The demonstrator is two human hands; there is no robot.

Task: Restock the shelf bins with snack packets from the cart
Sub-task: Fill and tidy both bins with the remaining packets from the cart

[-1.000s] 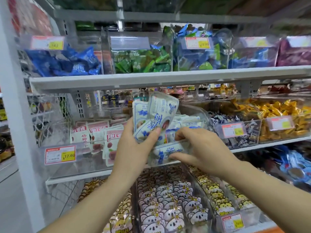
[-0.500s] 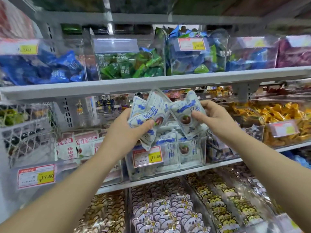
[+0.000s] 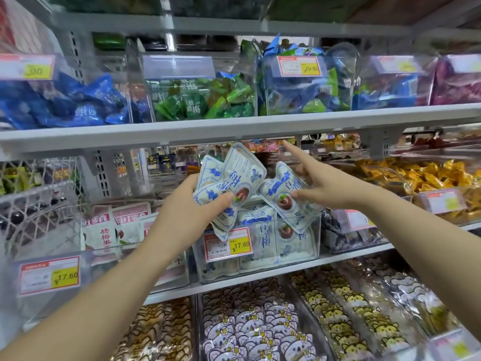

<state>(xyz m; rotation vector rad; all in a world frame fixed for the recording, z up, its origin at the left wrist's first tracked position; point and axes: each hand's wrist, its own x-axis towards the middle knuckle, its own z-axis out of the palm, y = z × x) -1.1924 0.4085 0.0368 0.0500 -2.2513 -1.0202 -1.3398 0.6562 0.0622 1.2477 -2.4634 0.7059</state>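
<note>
White-and-blue plastic snack packets (image 3: pixel 229 178) fill the gripping left hand (image 3: pixel 187 212); the right hand (image 3: pixel 322 190) pinches one over the clear plastic bin (image 3: pixel 316 230), probably to drop next.

A white metal shelf (image 3: pixel 234 130) spans the view, with an upper shelf (image 3: pixel 260 24) blurred above it. A perforated upright (image 3: pixel 104 175) stands behind, a bracket (image 3: pixel 377 145) hangs beneath at the right, and wire mesh (image 3: pixel 33 204) closes the left side. The light is bright and even.

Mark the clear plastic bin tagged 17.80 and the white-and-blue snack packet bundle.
Clear plastic bin tagged 17.80 (image 3: pixel 311 248): head view, front wall's lower right.
White-and-blue snack packet bundle (image 3: pixel 242 173): head view, top packet's printed face.
</note>
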